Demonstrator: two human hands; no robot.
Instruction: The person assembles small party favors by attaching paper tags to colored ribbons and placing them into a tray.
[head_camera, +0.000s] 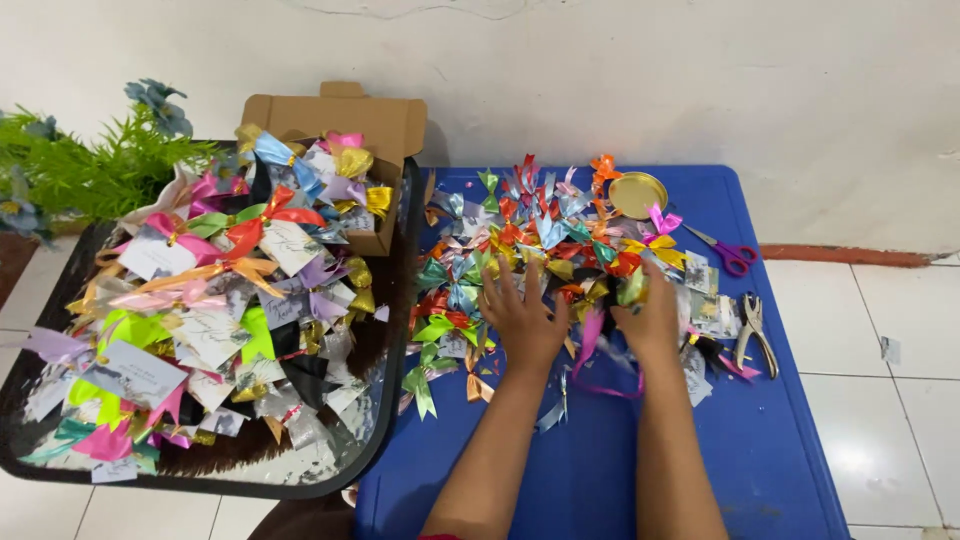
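Two forearms reach up from the bottom of the frame. Left hand (522, 318) lies spread, palm down, on the bows (540, 235) at centre. Right hand (650, 318) pinches a pink ribbon (588, 345) whose long axis trails down-frame over the blue table (780, 440).

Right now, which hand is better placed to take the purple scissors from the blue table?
The right hand, probably. It rests on the right part of the ribbon bow pile, on the scissors' side. The left hand lies flat farther left and would have to cross over.

Two bare forearms showing at the lower centre of the frame, left hand (522, 318), right hand (651, 322), no sleeves, rings or watch showing.
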